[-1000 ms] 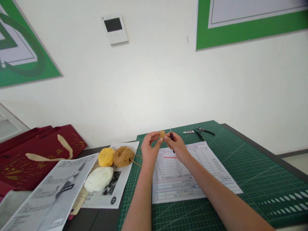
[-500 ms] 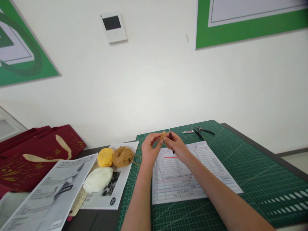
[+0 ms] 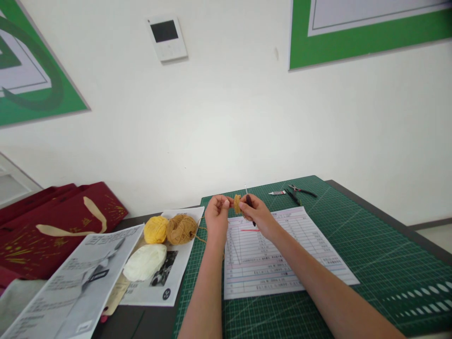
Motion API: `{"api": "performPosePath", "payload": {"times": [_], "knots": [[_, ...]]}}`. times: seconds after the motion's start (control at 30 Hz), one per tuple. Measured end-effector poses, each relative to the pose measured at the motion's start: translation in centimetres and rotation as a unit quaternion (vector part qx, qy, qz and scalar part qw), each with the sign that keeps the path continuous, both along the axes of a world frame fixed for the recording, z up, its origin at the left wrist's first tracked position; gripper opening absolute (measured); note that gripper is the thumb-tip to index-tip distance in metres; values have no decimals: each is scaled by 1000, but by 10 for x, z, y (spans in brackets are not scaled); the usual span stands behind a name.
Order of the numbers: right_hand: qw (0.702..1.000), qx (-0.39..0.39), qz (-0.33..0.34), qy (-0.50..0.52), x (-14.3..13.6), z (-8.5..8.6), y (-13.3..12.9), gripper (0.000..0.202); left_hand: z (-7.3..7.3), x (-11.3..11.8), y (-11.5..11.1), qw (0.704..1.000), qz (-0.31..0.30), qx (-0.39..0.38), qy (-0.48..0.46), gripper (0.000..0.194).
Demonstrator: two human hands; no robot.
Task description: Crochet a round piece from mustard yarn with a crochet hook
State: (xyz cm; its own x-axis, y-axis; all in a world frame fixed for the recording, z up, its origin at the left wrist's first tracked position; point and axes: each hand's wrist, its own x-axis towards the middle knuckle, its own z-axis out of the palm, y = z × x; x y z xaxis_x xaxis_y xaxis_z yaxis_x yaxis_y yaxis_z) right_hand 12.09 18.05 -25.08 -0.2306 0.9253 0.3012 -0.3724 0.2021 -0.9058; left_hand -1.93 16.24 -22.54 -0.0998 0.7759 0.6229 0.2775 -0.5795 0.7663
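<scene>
A small tan crocheted piece is held up between my hands, above the top edge of a printed sheet. My right hand is closed around the dark handle of a crochet hook, whose metal tip points up; its thumb and fingertips also pinch the right side of the piece. My left hand is closed in a pinch, its fingertips at the left edge of the piece. Tan yarn runs from a tan yarn ball towards my left hand and passes out of sight behind it.
A yellow yarn ball and a white yarn ball lie on papers at left, beside dark red bags. The printed sheet covers part of the green cutting mat. Pliers and a small tube lie further back.
The crocheted piece has turned and now shows a taller, ribbed side. My left fingers have shifted left along it, and its thumb has lifted. The hook has tilted slightly left.
</scene>
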Motion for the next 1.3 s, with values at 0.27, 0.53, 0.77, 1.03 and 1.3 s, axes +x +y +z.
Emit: {"api": "performPosePath", "payload": {"times": [0.27,0.53,0.77,1.03,1.3], "knots": [[1000,-5,-12,12,2,-2,2,21,5,2,-3,997,-33,21,62,23],[1000,-1,-5,-3,2,-3,2,22,13,5,-10,991,12,44,125,19],[1000,17,-5,3,0,1,-3,20,6,1,-6,999,9,29,37,25],[999,27,-22,13,1,1,-1,21,12,0,-7,996,-88,9,17,28],[994,64,-91,-17,1,5,-5,20,6,-5,-3,997,-48,-24,52,23]]}}
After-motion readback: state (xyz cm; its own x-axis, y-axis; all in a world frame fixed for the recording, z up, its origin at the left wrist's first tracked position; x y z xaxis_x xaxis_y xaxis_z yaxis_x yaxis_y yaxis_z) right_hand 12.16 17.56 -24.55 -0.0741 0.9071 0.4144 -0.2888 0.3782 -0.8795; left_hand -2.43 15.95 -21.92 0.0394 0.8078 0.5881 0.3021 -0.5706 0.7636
